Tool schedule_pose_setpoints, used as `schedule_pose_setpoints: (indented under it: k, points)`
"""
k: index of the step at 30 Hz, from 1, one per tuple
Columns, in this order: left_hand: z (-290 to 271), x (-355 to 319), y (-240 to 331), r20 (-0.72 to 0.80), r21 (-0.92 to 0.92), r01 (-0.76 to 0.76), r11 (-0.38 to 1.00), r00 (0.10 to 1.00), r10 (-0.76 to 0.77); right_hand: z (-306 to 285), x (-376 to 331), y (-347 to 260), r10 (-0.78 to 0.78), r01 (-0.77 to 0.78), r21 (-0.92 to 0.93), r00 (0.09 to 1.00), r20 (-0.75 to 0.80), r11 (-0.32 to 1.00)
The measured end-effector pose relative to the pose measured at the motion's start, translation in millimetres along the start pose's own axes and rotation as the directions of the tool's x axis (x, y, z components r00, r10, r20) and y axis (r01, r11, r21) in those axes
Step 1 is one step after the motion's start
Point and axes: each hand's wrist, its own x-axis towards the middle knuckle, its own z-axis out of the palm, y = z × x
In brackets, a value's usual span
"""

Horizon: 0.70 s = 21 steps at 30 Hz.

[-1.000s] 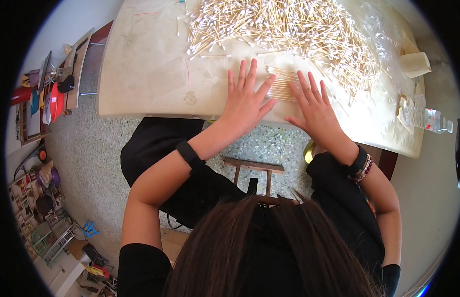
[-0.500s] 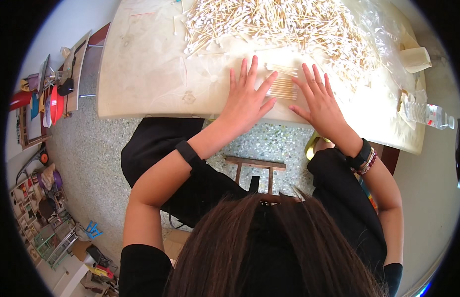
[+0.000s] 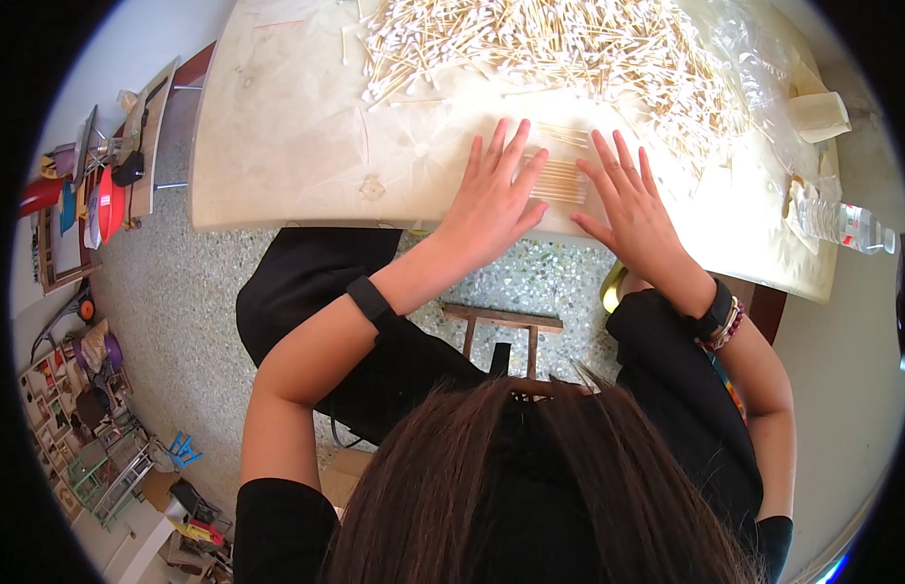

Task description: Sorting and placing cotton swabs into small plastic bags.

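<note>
A row of cotton swabs (image 3: 561,175) lies side by side on the pale tabletop (image 3: 277,146), their sticks running left to right. My left hand (image 3: 491,195) is at the row's left ends, fingers spread and palm down. On the other side, my right hand (image 3: 629,209) lies open by the right ends, its fingers apart too. Both hands partly cover the swab tips, so whether they touch them I cannot tell. Beyond the row spreads a large loose heap of cotton swabs (image 3: 540,44) with white tips and wooden sticks.
Clear plastic bags (image 3: 739,68) lie right of the heap. A clear plastic bottle (image 3: 847,226) rests on its side at the table's right edge. Under the table's near edge is a wooden stool (image 3: 503,319). Shelves and household items (image 3: 77,409) stand far left.
Both hands have shifted slightly toward me, the left one also a little to the right. The nearer swabs have slid slightly toward me, with a gap now inside the row.
</note>
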Motion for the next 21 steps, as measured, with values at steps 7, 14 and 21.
schedule_pose_setpoints:
  k: [7, 14, 21]
  points:
    - [-6.8, 9.5, -13.2, -0.079, -0.239, -0.14, 0.961, 0.989, 0.124, 0.4, 3.0, 2.8, -0.104, 0.106, 0.049, 0.994, -0.046, 0.993]
    - [-6.5, 10.1, -16.5, -0.087, -0.258, -0.209, 0.943, 0.977, 0.193, 8.5, 2.2, -1.5, -0.164, 0.175, 0.067, 0.976, -0.145, 0.982]
    - [-4.6, 12.2, -16.1, -0.128, -0.231, -0.241, 0.943, 0.968, 0.217, 2.7, 8.9, 2.5, -0.149, 0.187, 0.222, 0.973, -0.178, 0.957]
